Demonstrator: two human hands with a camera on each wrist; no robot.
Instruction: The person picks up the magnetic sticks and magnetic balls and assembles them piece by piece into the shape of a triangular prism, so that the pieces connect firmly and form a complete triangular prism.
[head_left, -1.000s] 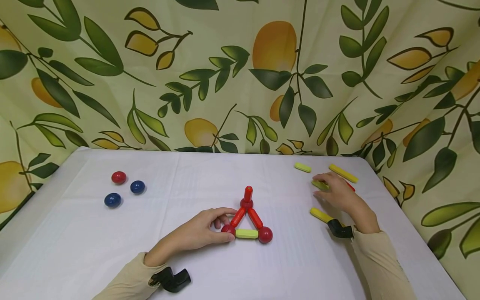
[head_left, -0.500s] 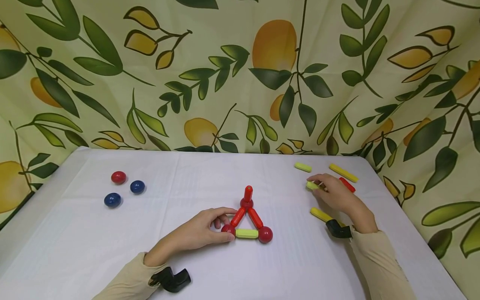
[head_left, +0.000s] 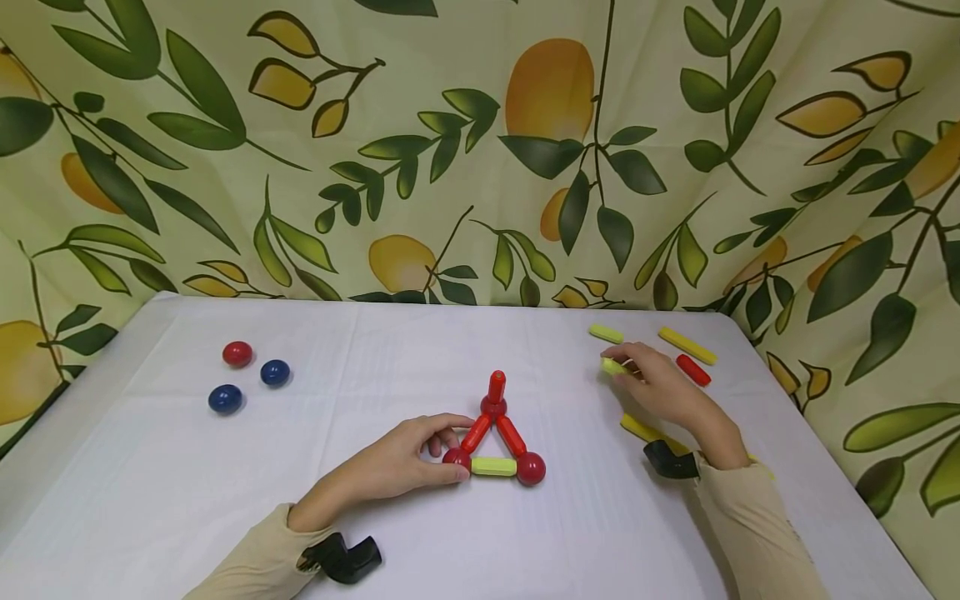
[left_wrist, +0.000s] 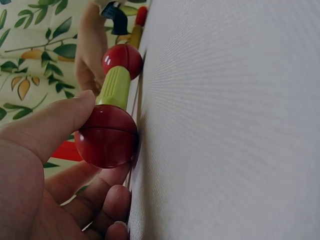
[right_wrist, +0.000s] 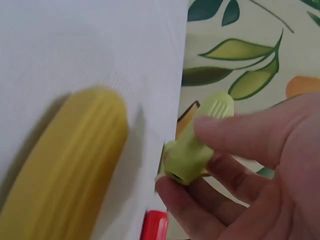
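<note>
Left hand (head_left: 411, 454), fingers curled round a glossy red plastic ball (left_wrist: 106, 142), likely steadies the red-and-green rod triangle (head_left: 511, 437); right hand's (head_left: 663, 385) fingers pinch a lime-green plastic rod (head_left: 612, 366), lower end unclear.

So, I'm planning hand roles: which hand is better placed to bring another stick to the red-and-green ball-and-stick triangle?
Probably the right hand, which pinches a short, light-green ridged stick; the left hand is occupied, gripping a glossy red corner ball.
</note>
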